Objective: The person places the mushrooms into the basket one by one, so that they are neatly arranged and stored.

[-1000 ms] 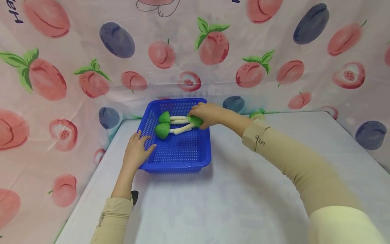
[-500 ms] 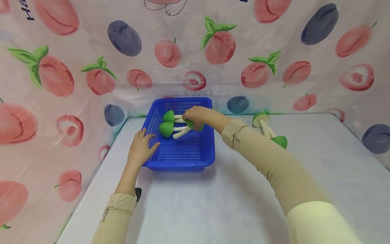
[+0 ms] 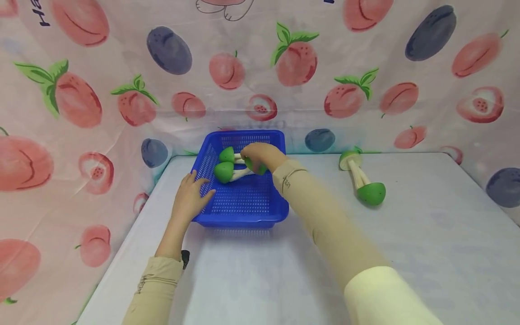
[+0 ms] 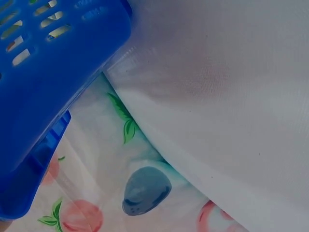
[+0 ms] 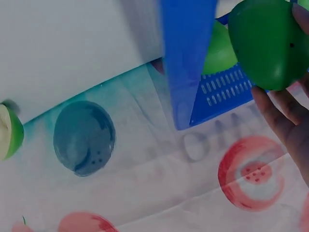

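Green mushroom (image 5: 264, 46) clamped by cap in R hand (image 3: 262, 155) grip, w/in blue basket (image 3: 239, 221) outline; L hand (image 3: 189, 198), fingers apart, at left rim. I'd fear slip b/c smooth cap, or bumping other mushrooms (image 3: 224, 172).

The right hand (image 3: 262, 152) holds a green mushroom cap (image 3: 262, 170) inside a blue basket (image 3: 243, 220). The left hand (image 3: 190, 194) rests at the basket's rim.
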The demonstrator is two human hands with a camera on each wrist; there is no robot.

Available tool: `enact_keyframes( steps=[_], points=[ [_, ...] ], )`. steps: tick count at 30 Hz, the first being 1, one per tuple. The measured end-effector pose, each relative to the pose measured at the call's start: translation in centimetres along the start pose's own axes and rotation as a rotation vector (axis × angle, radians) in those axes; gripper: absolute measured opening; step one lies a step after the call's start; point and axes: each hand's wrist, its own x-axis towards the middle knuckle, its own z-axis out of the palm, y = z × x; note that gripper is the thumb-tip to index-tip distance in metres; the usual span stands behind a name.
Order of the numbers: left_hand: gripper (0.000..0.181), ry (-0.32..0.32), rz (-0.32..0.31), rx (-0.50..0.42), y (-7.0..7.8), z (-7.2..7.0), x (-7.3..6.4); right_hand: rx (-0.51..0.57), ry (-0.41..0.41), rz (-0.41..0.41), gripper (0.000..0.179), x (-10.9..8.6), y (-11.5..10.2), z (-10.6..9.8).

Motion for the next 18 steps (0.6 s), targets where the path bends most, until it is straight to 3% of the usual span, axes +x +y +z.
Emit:
enact_keyframes(
  steps=[7,14,18],
  points=[
    [0.045,0.003,0.012,-0.001,0.1,-0.1,0.0,0.072,-0.057,0.119,0.044,0.0,-0.3,0.2],
    [0.045,-0.001,-0.002,0.012,0.1,-0.2,-0.2,0.172,-0.078,0.194,0.075,0.4,0.3,1.8],
    [0.045,0.006,0.01,0.016,0.0,0.0,0.0,0.121,-0.046,0.203,0.073,0.5,0.3,2.4]
  ],
)
